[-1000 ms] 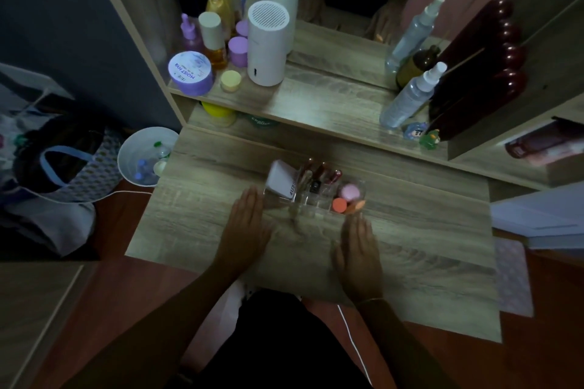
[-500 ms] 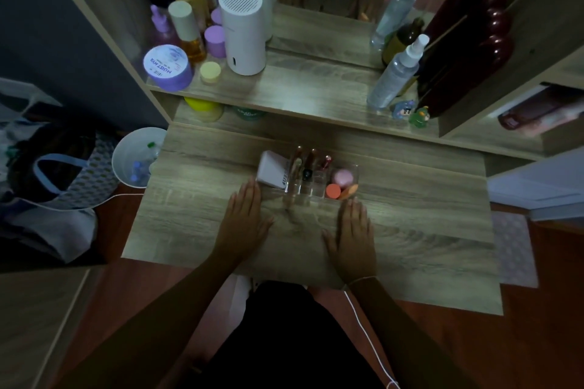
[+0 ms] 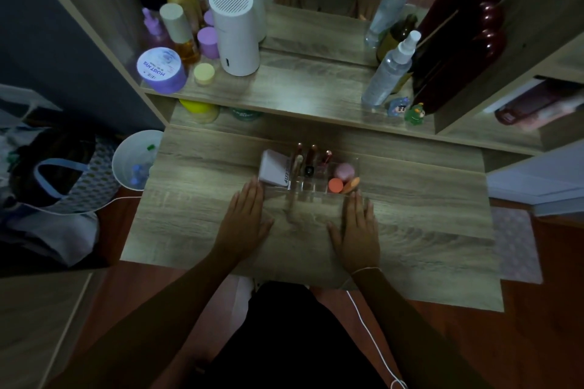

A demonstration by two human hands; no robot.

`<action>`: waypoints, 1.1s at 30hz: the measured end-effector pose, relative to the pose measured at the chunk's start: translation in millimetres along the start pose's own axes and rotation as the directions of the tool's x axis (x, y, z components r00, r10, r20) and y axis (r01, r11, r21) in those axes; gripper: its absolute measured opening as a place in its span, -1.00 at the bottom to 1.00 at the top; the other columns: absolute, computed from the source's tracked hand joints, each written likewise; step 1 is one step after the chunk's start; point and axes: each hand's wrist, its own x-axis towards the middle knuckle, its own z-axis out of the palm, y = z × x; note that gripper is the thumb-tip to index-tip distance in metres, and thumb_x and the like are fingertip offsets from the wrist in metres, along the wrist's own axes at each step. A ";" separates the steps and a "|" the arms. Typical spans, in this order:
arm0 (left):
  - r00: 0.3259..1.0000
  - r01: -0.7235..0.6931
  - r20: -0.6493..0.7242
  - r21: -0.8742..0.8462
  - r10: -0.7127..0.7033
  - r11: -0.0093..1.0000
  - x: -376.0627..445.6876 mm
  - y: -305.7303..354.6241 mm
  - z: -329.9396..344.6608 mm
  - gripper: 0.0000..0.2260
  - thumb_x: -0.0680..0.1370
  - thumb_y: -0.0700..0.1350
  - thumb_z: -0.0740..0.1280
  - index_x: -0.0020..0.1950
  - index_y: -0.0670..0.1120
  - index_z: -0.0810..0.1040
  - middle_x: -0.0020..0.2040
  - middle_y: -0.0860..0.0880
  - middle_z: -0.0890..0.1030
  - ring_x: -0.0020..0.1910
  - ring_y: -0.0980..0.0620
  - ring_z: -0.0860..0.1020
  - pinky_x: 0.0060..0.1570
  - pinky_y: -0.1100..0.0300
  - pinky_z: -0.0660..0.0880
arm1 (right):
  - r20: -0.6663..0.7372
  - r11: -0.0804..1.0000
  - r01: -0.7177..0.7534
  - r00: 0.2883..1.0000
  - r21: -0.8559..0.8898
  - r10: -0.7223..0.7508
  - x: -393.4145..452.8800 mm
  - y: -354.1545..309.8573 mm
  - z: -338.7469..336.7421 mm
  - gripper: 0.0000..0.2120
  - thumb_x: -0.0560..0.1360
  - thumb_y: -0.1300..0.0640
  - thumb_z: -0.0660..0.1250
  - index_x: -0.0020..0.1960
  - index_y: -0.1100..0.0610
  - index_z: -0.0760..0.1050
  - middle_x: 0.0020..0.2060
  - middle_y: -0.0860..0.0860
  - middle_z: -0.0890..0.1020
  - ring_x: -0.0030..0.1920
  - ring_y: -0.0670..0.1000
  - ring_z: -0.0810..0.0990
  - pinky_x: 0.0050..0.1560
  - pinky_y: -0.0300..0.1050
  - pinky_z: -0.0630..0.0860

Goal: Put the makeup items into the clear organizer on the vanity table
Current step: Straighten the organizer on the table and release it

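On the far left a white bin (image 3: 134, 161) stands on the floor just beside the tabletop's (image 3: 410, 224) left edge. Anything knocked off that side would drop into it or onto the floor, though nothing loose lies near that edge now.

The left hand (image 3: 245, 224) lies flat, palm down, on the tabletop with its fingers (image 3: 252, 196) stretched out and together, gripping nothing. The fingertips reach to the near left corner of the clear organizer (image 3: 308, 175); whether they touch it I cannot tell. A forward nudge from here could slide or twist the light plastic box.

The organizer sits in the middle of the tabletop, between and just beyond the two hands. Its left section holds a white compact (image 3: 273, 170) leaning on its side. The middle slots hold slim tubes (image 3: 311, 159) standing upright, and these look the easiest to topple if the box is jolted. The right section holds a pink sponge (image 3: 344, 171), an orange sponge (image 3: 335, 185) and an orange wedge (image 3: 351, 185) that leans toward the near wall and could slip out.

The right hand (image 3: 357, 230) also rests flat and empty, fingers (image 3: 357, 202) extended, their tips just short of the organizer's near right corner. No makeup is left loose on the tabletop, so the task looks finished. The main risk is disturbing what is already packed when the hands lift away.

A thin white cord (image 3: 369, 335) runs down past the right wrist and could snag the arm.
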 end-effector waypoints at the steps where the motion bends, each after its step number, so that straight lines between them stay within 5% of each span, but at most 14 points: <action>1: 1.000 -0.003 0.000 0.002 0.003 1.000 1.0 1.9 -0.4 -0.32 0.60 0.14 0.14 0.53 -0.21 -0.06 0.56 -0.24 0.01 0.55 -0.15 -0.02 0.50 -0.07 -0.02 | -0.002 1.000 -0.003 1.000 -0.001 0.003 1.1 1.1 -0.8 -0.26 0.53 -0.16 0.21 0.52 0.15 -0.04 0.54 0.14 0.10 0.53 0.24 -0.01 0.47 0.27 0.14; 33: 0.990 -0.138 0.036 -0.003 0.138 0.990 45.3 87.4 18.6 -0.34 0.60 0.12 0.11 0.53 -0.20 -0.07 0.57 -0.21 0.01 0.55 -0.12 -0.04 0.51 -0.05 -0.01 | -0.122 0.991 -0.135 0.983 -0.003 0.134 11.1 91.3 -32.9 -0.33 0.55 -0.14 0.18 0.51 0.17 0.06 0.51 0.16 0.19 0.52 0.22 0.07 0.48 0.24 0.12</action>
